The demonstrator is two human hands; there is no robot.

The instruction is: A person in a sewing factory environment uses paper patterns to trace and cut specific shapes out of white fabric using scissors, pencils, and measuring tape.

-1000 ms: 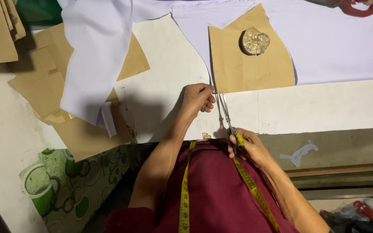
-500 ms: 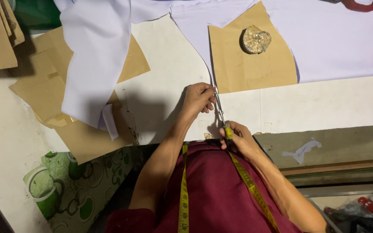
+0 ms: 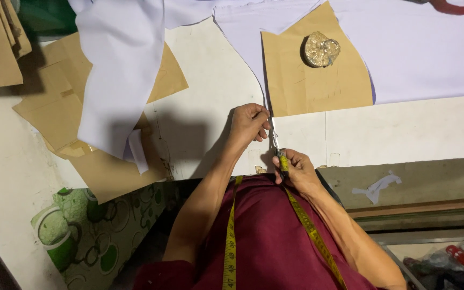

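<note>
Scissors (image 3: 275, 140): between my two hands, blades pointing away from me toward the near corner of the white cloth (image 3: 420, 48); handle end inside my right fingers.
Cloth edge: just beyond my left fingertips, running along the left side of the brown paper pattern (image 3: 318, 86).
Surface: white worktable (image 3: 210, 96), worn and marked; its near edge lies under my right wrist.
Pattern weight: a crumpled foil-coloured lump (image 3: 321, 49) sits on the pattern, well beyond my fingers.
Other pieces: a loose white cloth strip (image 3: 119, 80) over more brown paper sheets (image 3: 60, 113), far left of my left hand.
Room: green-patterned sheet (image 3: 81, 236) below the table on my left; wooden ledge (image 3: 420, 209) on my right.
Left hand (image 3: 249, 122): arm extended forward, fingers curled and pressed together, pinching the cloth edge beside the blades.
Right hand (image 3: 294, 167): close to my body, fingers closed around the scissor handles.
Tape measure (image 3: 231, 236): yellow, draped round my neck over the maroon shirt (image 3: 269, 241).
</note>
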